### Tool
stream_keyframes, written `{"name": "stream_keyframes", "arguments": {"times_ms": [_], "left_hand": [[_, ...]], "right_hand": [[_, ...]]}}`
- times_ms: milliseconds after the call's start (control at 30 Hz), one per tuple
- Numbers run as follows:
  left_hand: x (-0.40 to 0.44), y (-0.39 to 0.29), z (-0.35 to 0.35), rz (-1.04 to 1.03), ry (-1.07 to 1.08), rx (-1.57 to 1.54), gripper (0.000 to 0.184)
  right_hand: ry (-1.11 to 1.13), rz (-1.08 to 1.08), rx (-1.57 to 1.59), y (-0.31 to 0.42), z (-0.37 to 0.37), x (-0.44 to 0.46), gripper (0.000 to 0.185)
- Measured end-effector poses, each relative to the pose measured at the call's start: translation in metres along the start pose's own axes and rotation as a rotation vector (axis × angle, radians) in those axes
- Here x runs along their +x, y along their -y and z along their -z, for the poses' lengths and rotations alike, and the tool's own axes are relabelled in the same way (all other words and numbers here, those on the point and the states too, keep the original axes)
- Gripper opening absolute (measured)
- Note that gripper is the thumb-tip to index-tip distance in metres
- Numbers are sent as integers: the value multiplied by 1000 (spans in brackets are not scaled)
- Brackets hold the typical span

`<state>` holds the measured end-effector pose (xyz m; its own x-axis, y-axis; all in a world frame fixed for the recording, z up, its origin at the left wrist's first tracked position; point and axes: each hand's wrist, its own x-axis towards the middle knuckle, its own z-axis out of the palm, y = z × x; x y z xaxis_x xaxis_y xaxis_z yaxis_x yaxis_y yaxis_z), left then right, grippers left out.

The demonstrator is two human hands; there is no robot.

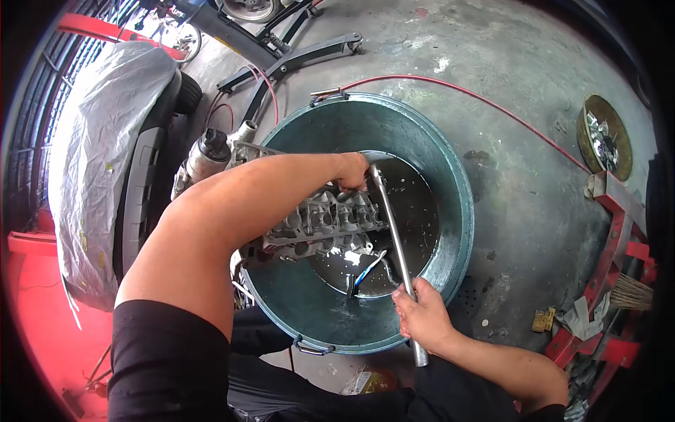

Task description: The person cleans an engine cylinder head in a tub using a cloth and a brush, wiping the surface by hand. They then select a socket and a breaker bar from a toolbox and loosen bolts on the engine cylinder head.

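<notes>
A long metal bar slants over a large green tub. My right hand is wrapped round its lower part, near the tub's front rim. My left hand is closed at the bar's upper end, beside the bar's head; what exactly its fingers grip is hidden. Below my left forearm lies a metal engine part with several round openings, reaching over the tub's left side. A brush with a blue and white handle lies in the tub, in dark liquid.
A red hose crosses the floor behind the tub. At the right are a round pan with metal bits and a red metal frame. A covered car part stands at the left, before a dark-legged lift.
</notes>
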<state>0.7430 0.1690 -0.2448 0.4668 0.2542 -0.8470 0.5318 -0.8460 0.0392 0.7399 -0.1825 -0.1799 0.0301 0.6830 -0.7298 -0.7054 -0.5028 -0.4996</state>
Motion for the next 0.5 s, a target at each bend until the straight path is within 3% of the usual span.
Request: {"name": "stream_keyframes", "arguments": {"times_ms": [67, 167, 200, 267, 333, 367, 400, 433, 500], "left_hand": [[-6, 2, -5, -175, -170, 257, 35], [-4, 4, -8, -142, -136, 182, 38], [-3, 6, -10, -167, -127, 138, 38], [-2, 1, -10, -181, -114, 132, 38], [-4, -1, -7, -90, -118, 290, 39], [-6, 2, -5, -104, -116, 226, 40], [-10, 2, 1, -152, -124, 222, 42], [-9, 3, 0, -147, -98, 185, 43], [-12, -5, 0, -145, -80, 181, 45]], "right_hand": [[44, -46, 72, 10, -7, -7, 19], [244, 21, 101, 53, -33, -29, 31], [312, 238, 17, 66, -42, -31, 33], [444, 164, 165, 106, -53, -38, 36], [353, 154, 81, 106, -49, -35, 33], [306, 105, -169, 93, -39, -32, 36], [305, 185, -384, 56, -27, -16, 62], [392, -4, -615, 59, -16, -24, 67], [327, 22, -799, -4, 10, -1, 58]]}}
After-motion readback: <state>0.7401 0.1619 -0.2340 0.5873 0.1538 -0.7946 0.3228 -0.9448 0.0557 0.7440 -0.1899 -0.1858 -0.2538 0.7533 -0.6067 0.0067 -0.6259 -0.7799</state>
